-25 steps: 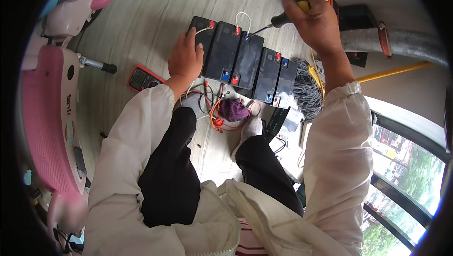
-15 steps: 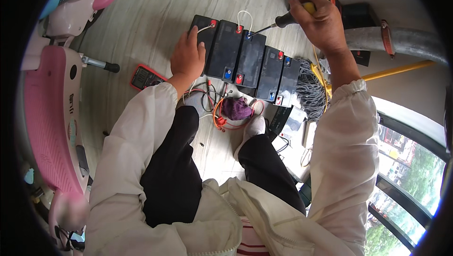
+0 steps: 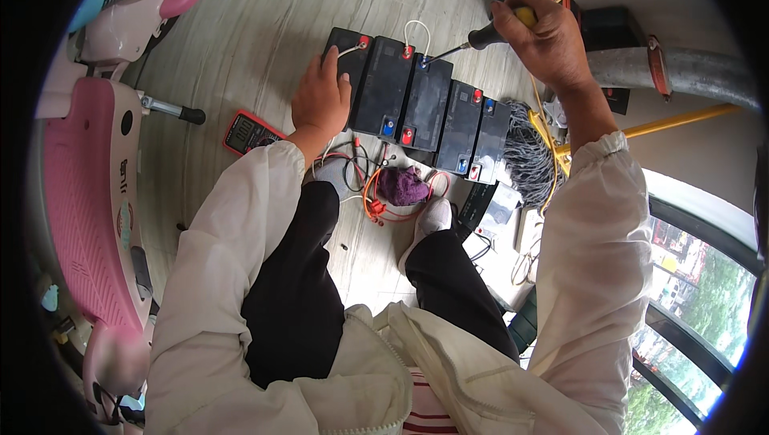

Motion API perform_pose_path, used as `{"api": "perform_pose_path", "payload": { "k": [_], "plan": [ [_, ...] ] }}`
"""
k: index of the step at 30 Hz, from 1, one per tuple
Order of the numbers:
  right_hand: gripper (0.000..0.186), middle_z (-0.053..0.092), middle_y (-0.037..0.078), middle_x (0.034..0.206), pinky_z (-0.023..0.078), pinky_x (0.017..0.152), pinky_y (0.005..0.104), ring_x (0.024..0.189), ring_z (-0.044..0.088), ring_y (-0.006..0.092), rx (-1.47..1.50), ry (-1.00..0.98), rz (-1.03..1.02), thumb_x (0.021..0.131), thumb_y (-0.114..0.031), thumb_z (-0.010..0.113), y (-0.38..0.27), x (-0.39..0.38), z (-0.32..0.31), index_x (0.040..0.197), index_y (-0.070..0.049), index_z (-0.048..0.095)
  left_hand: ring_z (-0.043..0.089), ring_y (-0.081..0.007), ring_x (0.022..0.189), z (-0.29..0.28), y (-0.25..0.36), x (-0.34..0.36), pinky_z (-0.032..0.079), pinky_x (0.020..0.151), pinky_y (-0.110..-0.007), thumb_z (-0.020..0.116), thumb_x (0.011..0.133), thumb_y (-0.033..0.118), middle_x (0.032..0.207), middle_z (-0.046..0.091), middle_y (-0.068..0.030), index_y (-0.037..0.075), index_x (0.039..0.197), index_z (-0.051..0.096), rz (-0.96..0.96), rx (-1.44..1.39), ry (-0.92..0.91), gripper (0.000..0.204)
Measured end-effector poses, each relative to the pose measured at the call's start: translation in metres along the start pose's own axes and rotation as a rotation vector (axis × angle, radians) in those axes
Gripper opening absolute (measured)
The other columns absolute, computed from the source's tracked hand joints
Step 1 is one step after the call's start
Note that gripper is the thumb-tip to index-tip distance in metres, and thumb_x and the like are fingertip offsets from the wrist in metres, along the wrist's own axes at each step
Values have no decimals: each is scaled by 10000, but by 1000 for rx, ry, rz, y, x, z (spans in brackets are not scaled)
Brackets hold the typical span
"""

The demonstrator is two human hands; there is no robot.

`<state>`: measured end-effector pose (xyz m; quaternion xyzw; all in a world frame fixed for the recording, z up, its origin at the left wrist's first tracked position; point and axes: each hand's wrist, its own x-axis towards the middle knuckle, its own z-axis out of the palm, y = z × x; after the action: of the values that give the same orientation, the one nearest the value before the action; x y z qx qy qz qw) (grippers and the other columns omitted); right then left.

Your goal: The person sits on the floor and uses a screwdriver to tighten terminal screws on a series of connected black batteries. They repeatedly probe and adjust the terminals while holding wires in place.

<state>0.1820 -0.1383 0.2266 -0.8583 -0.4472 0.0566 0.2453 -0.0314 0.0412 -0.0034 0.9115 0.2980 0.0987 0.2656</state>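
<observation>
Left hand (image 3: 320, 98): we see fingers mostly straight, loosely spread, thumb apart from the index finger. It lies against the leftmost large black rectangular battery (image 3: 345, 39), by a thin white wire (image 3: 350, 50) that runs from that battery's red terminal; we can't tell whether the fingers pinch the wire.

Right hand (image 3: 549, 38): we see it curled tight around the yellow-and-black handle of a long-shafted screwdriver (image 3: 485, 36). The shaft slants down-left, tip at the blue terminal (image 3: 424, 61) of the third black battery (image 3: 428, 102). We also have a white wire loop (image 3: 417, 22) arching from the second black battery's (image 3: 382, 86) red terminal to that blue one.

Five batteries in all, side by side on the floor between the hands; the two rightmost are smaller. Nearby we mark a red-and-black multimeter (image 3: 250, 132) left of the left forearm, a crumpled purple cloth (image 3: 403, 186) between the feet, and a grey stringy mop head (image 3: 529, 153) right of the row.
</observation>
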Motion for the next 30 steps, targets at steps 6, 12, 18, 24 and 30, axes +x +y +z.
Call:
{"api": "perform_pose_path", "payload": {
  "k": [6,12,18,24,30],
  "plan": [
    [331,645,91,699,501,606,304,626,640,155,327,538,102,937,-300,760,-18,-17,45,828,-12,637,549,-404,1239,5,3,-1,516,948,-527,526,1008,311,1422,493,-184,155,1502,392,9,-36,15,536],
    [340,621,100,641,513,563,317,553,602,177,988,880,212,971,-223,677,-39,-7,75,717,-46,534,545,-408,1247,4,-4,-2,513,958,-521,527,1012,307,1435,487,-187,145,1505,389,45,-16,37,537],
    [302,592,123,623,488,564,378,546,552,204,1090,673,144,956,-156,632,-12,-5,61,700,-42,518,547,-409,1248,1,3,-2,504,976,-510,535,1010,304,1425,498,-189,139,1498,398,0,-16,11,533],
    [302,593,120,641,478,569,371,558,550,206,1057,593,120,966,-174,635,-4,-4,56,715,-44,530,556,-405,1227,0,6,-1,503,969,-510,540,1005,300,1407,506,-189,140,1496,401,10,25,23,535],
    [296,606,40,631,408,500,268,547,540,93,1121,171,-15,964,-232,685,-19,1,60,751,-31,639,568,-407,1197,-1,3,-2,507,951,-514,540,1004,296,1385,513,-191,139,1486,410,9,19,29,524]
  ]
}}
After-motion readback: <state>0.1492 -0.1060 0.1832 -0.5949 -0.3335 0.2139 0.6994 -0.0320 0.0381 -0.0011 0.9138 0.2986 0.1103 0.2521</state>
